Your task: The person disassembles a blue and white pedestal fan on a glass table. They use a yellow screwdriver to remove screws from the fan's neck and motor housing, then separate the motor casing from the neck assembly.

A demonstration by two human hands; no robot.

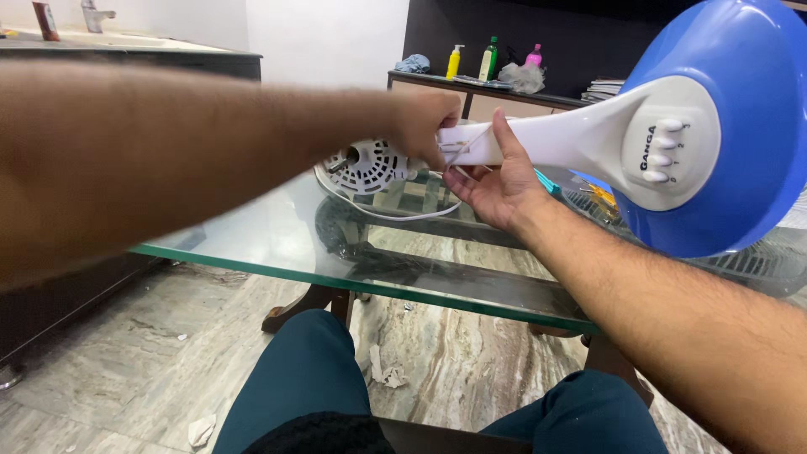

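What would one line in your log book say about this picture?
left hand: grips white plastic fan stem | right hand: open, cradles stem from below | round blue fan base: lifted above glass table | white motor housing: on table

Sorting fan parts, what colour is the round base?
Blue with a white panel, clearest in the head view.
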